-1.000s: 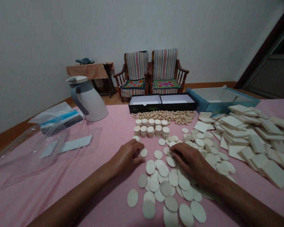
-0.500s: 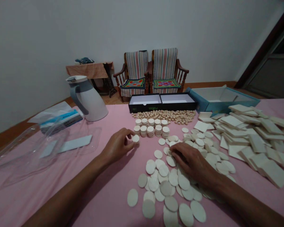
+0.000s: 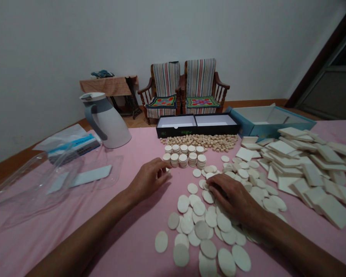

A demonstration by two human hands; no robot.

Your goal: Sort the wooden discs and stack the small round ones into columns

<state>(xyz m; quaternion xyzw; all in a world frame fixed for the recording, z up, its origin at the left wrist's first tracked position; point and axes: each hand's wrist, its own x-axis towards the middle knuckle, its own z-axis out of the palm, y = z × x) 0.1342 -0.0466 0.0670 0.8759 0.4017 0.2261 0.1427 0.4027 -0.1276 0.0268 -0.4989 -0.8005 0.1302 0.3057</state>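
My left hand [image 3: 150,176] is curled round a small round white disc [image 3: 168,170], pinching it just in front of the left end of the stacks. The fingers hide most of that disc, and whether others lie under it cannot be made out. Short stacks of discs [image 3: 183,160] stand in two rows beyond my fingertips. My right hand [image 3: 229,192] rests palm down on the loose discs [image 3: 200,207], its fingers stretched forward and its thumb a little apart. Its fingertips touch discs at the pile's left side; what lies beneath the palm is hidden.
Small wooden pieces [image 3: 202,141] lie before a black divided box [image 3: 175,132]. At right, rectangular white tiles [image 3: 300,157] are heaped before a blue box [image 3: 255,130]. A jug [image 3: 113,127], clear plastic packaging [image 3: 72,173] and a blue-and-white packet [image 3: 75,148] occupy the left of the pink cloth.
My left fingers have moved slightly forward and right, covering more of the disc, which was in plain sight before. My right hand has stayed on the pile.
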